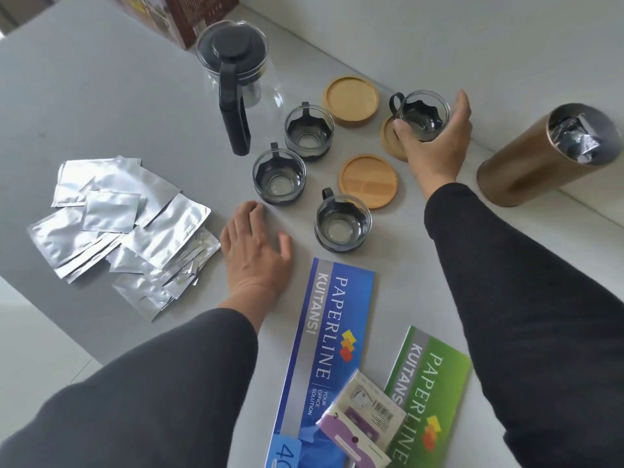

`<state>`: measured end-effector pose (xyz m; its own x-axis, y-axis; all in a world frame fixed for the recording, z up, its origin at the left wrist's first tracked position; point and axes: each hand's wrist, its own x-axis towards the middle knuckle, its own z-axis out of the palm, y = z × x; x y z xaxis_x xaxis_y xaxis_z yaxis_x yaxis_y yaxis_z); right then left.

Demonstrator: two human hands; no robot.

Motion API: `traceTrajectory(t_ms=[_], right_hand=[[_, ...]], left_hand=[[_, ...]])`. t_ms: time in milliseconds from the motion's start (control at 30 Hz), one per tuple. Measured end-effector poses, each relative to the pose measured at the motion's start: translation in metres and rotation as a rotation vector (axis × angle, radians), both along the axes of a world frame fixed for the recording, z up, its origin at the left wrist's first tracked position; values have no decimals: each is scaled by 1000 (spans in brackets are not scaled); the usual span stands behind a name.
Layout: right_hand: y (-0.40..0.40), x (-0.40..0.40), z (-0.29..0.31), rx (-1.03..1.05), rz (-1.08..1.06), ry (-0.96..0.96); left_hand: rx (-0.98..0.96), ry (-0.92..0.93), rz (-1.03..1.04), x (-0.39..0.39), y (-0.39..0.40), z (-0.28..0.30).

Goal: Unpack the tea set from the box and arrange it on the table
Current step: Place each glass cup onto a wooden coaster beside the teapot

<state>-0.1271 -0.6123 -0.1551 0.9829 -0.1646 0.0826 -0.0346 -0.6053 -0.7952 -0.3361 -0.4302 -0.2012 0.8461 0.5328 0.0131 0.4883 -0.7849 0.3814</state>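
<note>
We log the teapot [233,62], 4 glass cups and 3 coasters already out of the box [189,15] at 12 o'clock. Our right hand [435,140] grips 1 cup [422,113] over a coaster [391,138] at 2 o'clock; our left hand [253,251] rests flat, fingers straight. We judge 3 cups await coasters.

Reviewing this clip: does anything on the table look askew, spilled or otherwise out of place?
Nothing is spilled or broken. The gold canister lies on its side at the right, its open mouth showing crumpled foil. The foil sachets sit in a loose heap at the left. Three cups stand off the coasters; only the cup in the right hand is over one.
</note>
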Motion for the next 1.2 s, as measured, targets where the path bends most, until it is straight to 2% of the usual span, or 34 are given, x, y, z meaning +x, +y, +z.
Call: traceTrajectory(t_ms=[267,433,700,833,1000,1200], right_hand=[[19,-56,15,-38,-22,-211],[35,-99,13,-31,117,-182],[60,-174,-11,-34,165,-61],[64,-175,-12,-54,124,-62],[60,-147,1,-32,8,-189],[54,-106,12,26,-20,-44]], left_hand=[[-34,-25,12,-1,-3,2],[-61,-27,-2,-2,-4,5],[-115,-29,-54,-6,-1,6],[-117,-45,-59,-6,0,6],[-122,-21,-57,-5,-1,5],[-121,-4,-49,-1,-5,4]])
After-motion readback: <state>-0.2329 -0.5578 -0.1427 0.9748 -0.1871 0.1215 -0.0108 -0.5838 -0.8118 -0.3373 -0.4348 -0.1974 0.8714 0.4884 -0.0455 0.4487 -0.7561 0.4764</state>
